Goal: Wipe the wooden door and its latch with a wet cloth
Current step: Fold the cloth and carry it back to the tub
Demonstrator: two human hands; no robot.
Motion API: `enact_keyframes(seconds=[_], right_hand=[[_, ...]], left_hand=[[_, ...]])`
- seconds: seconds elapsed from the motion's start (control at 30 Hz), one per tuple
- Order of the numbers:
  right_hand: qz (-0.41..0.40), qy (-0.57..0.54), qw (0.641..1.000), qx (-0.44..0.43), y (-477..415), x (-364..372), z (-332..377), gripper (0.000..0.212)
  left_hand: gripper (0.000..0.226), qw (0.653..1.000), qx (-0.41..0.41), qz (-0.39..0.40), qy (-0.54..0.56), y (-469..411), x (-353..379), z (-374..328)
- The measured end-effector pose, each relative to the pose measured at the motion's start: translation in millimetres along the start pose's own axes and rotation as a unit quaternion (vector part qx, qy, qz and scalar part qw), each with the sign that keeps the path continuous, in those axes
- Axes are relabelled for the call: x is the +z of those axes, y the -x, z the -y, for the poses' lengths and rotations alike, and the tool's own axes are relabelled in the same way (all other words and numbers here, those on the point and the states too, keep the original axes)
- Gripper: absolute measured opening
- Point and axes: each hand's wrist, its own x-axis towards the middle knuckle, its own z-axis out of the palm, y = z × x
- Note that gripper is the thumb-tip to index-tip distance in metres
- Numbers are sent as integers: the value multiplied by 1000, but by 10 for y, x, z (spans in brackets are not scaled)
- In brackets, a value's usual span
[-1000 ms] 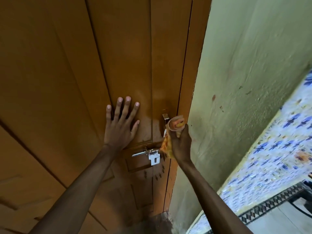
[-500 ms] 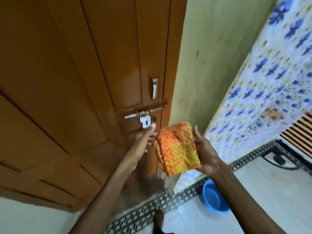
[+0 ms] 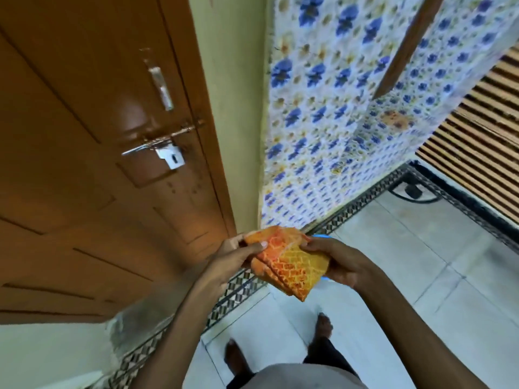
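Note:
The brown wooden door (image 3: pixel 78 130) fills the left of the head view. Its metal sliding latch (image 3: pixel 161 143) with a silver hasp plate sits below a vertical metal handle (image 3: pixel 162 88). A folded orange and yellow patterned cloth (image 3: pixel 289 262) is held low in front of me, well away from the door. My left hand (image 3: pixel 234 255) pinches the cloth's left edge, thumb on top. My right hand (image 3: pixel 337 262) grips its right side from underneath.
A pale green wall strip (image 3: pixel 233 108) borders the door frame. Blue-flowered wall tiles (image 3: pixel 337 108) run to the right. A slatted wooden panel (image 3: pixel 477 136) stands far right. A blue basin edge (image 3: pixel 321 235) peeks behind the cloth. My bare feet stand on white floor tiles (image 3: pixel 407 262).
My hands left the door and latch and dropped lower. Both now hold the cloth, which is more folded. The camera tilted down and right, showing floor and feet.

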Motion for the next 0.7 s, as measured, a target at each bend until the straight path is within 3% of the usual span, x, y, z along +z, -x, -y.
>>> enact_keyframes(seconds=[0.1,0.23,0.37,0.47,0.57,0.7], right_hand=[[-39,-89,995,-33,34,-564,98,65],[16,-179,982,-53,71,-1175,55,92],[34,-148,988,-1,108,-1563,-29,62],[0,-132,991,24,42,-1954,29,43],[-35,-80,996,36,-103,-2243,36,41],[-34,52,997,40,-485,-2593,-48,47]], left_hand=[[37,1000,5,-13,25,-202,502,158],[35,991,-2,-38,125,-417,1246,348],[23,985,-25,-105,136,-641,1690,598],[36,986,-51,-127,98,-815,1913,802],[48,988,-101,-92,76,-1044,2025,953],[50,971,-227,50,49,-1628,1942,1282]])
